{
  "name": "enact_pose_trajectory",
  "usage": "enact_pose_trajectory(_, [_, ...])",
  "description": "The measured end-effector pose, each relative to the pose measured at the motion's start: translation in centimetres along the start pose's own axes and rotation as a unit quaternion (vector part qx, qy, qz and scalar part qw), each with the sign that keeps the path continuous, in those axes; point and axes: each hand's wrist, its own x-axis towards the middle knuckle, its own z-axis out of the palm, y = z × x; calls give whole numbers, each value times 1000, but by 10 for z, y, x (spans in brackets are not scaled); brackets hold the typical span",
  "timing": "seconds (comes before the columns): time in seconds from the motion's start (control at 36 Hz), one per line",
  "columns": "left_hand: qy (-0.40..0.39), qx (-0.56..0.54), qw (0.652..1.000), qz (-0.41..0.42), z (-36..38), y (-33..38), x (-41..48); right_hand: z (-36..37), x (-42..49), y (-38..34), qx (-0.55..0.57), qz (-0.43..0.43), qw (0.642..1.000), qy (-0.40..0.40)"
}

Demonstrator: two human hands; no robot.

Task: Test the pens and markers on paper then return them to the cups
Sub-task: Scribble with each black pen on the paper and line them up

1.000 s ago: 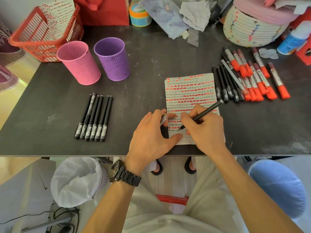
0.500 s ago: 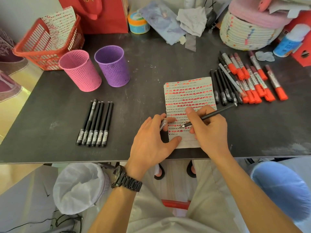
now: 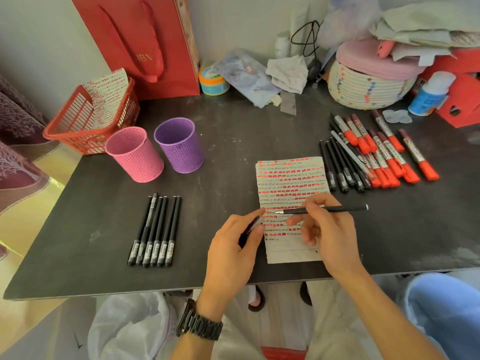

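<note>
1. Black pen (image 3: 342, 209), head view: pinched about level between thumb and curled fingers of the right hand (image 3: 330, 229). Bare tip aimed at the left hand (image 3: 233, 242), apparently off the paper (image 3: 291, 178) lying beneath both hands.
2. Same view: left hand curled round a grey cap (image 3: 254, 224), just short of the pen tip. Judged step: recapping, then return to a cup.
3. Risk between the hands: a missed cap mouth, with ink on the left thumb or a stray stroke across the rows of red and black marks below.
4. Risk under the right hand: smudged marks from a dragging palm or little finger.
5. Risk far left of the left hand: row of six black pens (image 3: 155, 229) lying loose, pink cup (image 3: 133, 154) and purple cup (image 3: 179, 145) upright beyond, no pens visible inside. Light cups, easily tipped by a dropped pen; round barrels, prone to roll toward the edge of the table (image 3: 233, 131).
6. Risk beyond the right hand: capped black pens (image 3: 342, 165) and red markers (image 3: 384, 154) overlapping in a heap. Danger of a knock from the wrist, or of tested and untested pens mixed.
</note>
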Motion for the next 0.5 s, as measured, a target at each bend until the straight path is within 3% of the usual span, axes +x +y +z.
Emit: enact_pose_trajectory(0.5, [27,-21,999,-6,2,-3,0,-4,0,6,-17,-17,1000,-14])
